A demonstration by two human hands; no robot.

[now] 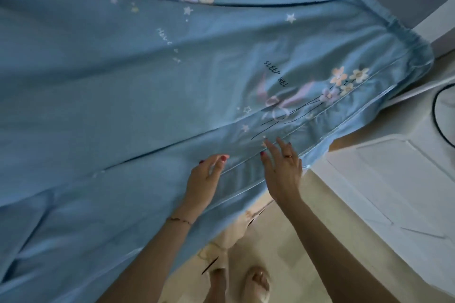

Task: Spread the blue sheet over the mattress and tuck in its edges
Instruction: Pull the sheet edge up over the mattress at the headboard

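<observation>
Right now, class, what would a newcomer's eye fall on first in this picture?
The blue sheet fills most of the view, printed with flowers, stars and the words SLEEP WEL. Near its lower edge both hands lie on the fabric: the left hand with fingers slightly bent, the right hand with straight, spread fingers. A white cabinet stands to the right of the bed.

Blue sheet: soft matt cloth w/ creases (printed flowers); cabinet smooth, white.
</observation>
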